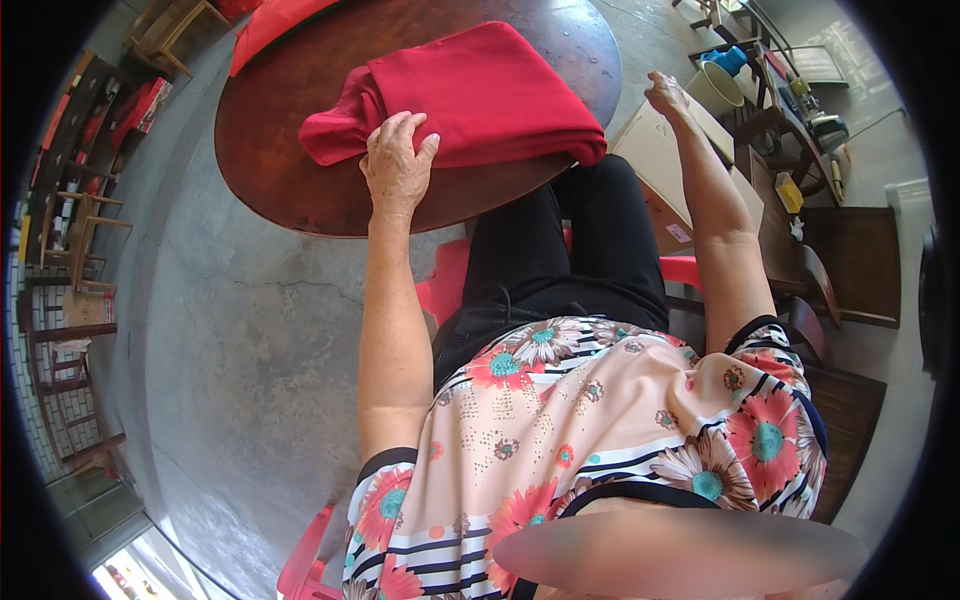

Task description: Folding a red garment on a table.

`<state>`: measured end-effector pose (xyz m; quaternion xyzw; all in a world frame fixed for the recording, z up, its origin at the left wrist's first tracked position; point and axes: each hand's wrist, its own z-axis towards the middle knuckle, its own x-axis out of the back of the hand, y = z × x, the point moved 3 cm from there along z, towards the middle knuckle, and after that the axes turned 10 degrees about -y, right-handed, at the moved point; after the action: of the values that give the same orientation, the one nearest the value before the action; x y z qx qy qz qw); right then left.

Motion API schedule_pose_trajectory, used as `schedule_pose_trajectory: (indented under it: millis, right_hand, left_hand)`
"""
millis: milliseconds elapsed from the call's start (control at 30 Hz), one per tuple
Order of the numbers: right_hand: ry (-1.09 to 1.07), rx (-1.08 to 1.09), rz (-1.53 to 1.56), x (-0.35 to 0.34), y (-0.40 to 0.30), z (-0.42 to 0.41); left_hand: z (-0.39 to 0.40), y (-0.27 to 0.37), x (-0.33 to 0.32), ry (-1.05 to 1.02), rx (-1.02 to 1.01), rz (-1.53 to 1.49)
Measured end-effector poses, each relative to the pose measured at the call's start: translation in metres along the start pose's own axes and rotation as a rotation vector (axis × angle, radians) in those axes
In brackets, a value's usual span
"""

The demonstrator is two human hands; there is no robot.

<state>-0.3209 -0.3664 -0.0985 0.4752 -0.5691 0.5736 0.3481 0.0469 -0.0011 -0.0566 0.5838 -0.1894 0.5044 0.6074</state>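
A folded red cloth (480, 94) lies on a round, dark brown wooden table (292, 191). Its left end is loosely gathered, while its right part is folded in flat layers reaching the table's near edge. My left hand (397, 161) rests palm down at the cloth's near left edge, fingers slightly bent and thumb apart. Off to the right, my right hand (667, 96) is held out beyond the table, in front of a cardboard box (652, 150). Its fingers are curled in, and I see nothing in them.
Another red cloth (281, 30) with a dark green edge lies at the table's far left. At right stand a cream bucket (714, 88) with a blue plastic item (726, 60) and dark wooden furniture (851, 262). Wooden chairs (82, 232) line the left wall. Red plastic (448, 274) shows beside my legs.
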Motion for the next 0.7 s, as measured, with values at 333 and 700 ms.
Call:
schedule_pose_trajectory:
  millis: [333,700]
  right_hand:
    - [0.048,0.908,-0.113,-0.043,-0.278,-0.117]
    - [-0.306,0.885,-0.283,-0.081,-0.294,-0.121]
  left_hand:
    - [-0.004,0.022,0.013,0.224,-0.062,0.254]
    - [-0.004,0.011,0.007,-0.173,0.208,0.166]
